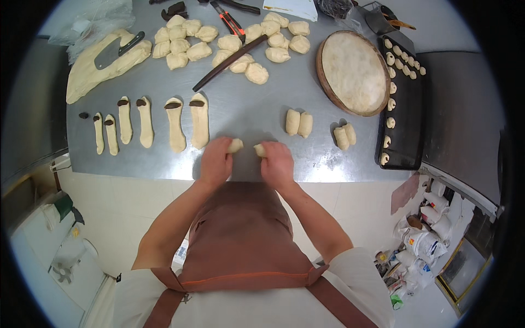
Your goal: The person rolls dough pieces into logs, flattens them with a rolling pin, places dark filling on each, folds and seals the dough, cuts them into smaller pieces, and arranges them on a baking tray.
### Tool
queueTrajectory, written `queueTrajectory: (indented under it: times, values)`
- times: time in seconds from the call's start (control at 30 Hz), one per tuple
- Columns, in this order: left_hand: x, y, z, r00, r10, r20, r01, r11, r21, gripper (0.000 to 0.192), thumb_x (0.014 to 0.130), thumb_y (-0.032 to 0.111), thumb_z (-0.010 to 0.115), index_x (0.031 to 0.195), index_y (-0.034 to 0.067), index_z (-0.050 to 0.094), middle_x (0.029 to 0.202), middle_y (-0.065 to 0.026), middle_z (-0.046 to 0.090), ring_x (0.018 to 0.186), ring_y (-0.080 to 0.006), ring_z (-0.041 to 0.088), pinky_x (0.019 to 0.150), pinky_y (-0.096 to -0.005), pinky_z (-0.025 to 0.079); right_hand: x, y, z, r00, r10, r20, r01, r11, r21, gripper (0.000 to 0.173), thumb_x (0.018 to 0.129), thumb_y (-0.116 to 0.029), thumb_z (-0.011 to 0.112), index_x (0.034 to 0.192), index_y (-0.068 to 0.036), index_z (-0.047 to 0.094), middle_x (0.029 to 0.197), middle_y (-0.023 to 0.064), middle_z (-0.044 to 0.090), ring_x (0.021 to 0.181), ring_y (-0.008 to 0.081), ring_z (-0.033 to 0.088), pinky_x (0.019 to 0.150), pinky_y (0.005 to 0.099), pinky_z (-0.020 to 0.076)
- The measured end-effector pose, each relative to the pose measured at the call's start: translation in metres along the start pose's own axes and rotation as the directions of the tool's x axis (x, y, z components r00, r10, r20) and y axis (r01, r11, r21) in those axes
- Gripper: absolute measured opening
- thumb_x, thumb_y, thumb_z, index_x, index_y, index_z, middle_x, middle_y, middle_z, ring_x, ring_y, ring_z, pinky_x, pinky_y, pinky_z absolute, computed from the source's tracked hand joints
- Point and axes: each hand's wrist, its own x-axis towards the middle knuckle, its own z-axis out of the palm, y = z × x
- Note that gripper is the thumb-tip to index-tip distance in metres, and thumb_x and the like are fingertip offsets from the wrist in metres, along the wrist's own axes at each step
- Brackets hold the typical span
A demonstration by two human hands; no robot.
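Observation:
My left hand [215, 162] is closed around a small roll of pale dough [235, 146], whose end sticks out past the fingers. A second dough roll [259, 151] is in my right hand [278, 164], mostly covered by the fingers. Both hands are close together at the table's front edge. Left of them lie several flat dough strips [199, 127], each with a piece of dark filling [197, 103] across its far end. To the right sit a pair of rolled dough pieces [292, 122] and another, smaller pair [341, 138].
Behind are dough lumps [198, 51], a dark rolling stick [229, 62] and a utility knife [229, 22]. A cleaver [108, 55] rests on a dough slab [88, 78] at left. A round floured board [354, 74] and black baking tray [404, 123] with small dough pieces occupy the right.

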Motion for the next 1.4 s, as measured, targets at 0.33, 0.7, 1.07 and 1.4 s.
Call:
queueTrajectory:
  times: [0.33, 0.7, 1.07, 1.4]
  values:
    - [0.078, 0.005, 0.015, 0.811, -0.544, 0.214, 0.564, 0.633, -0.53, 0.047, 0.09, 0.016, 0.082, 0.131, -0.006, 0.07, 0.111, -0.0145, 0.078, 0.095, -0.0223, 0.075, 0.088, -0.0354, 0.06, 0.082, -0.008, 0.025, 0.88, 0.439, 0.18, -0.459, 0.692, 0.558, 0.048, 0.09, -0.022, 0.083, 0.13, 0.002, 0.072, 0.119, 0.0159, 0.078, 0.105, 0.023, 0.076, 0.09, 0.0359, 0.0601]
    - [0.09, -0.104, -0.116, 0.972, 0.017, -0.236, 0.026, 0.984, 0.178, 0.035, 0.09, 0.011, 0.073, 0.124, 0.001, 0.072, 0.121, -0.019, 0.07, 0.118, -0.0408, 0.065, 0.103, -0.0484, 0.053, 0.145, -0.089, 0.037, 0.993, -0.075, 0.09, 0.063, 0.99, 0.125, 0.039, 0.1, -0.021, 0.069, 0.133, 0.0, 0.067, 0.127, 0.0228, 0.064, 0.12, 0.0407, 0.062, 0.104, 0.0474, 0.0524]
    - [0.028, -0.151, -0.107, 0.856, 0.498, -0.141, -0.468, 0.86, 0.202, 0.022, 0.09, 0.009, 0.07, 0.11, 0.001, 0.074, 0.111, -0.0137, 0.066, 0.106, -0.0348, 0.064, 0.092, -0.0447, 0.053, 0.107, -0.129, 0.107, 0.884, -0.457, -0.096, 0.436, 0.882, -0.177, 0.028, 0.089, -0.011, 0.068, 0.116, -0.005, 0.075, 0.115, 0.0126, 0.067, 0.109, 0.037, 0.063, 0.091, 0.0496, 0.0516]
    - [0.024, -0.147, -0.103, 0.893, 0.43, -0.134, -0.399, 0.893, 0.209, 0.025, 0.088, 0.004, 0.068, 0.112, 0.002, 0.076, 0.111, -0.0112, 0.069, 0.102, -0.0338, 0.065, 0.085, -0.0443, 0.054, 0.096, -0.147, 0.126, 0.93, -0.335, -0.154, 0.295, 0.926, -0.234, 0.026, 0.086, -0.008, 0.067, 0.111, -0.008, 0.074, 0.111, 0.0091, 0.067, 0.106, 0.0335, 0.063, 0.089, 0.0462, 0.0506]
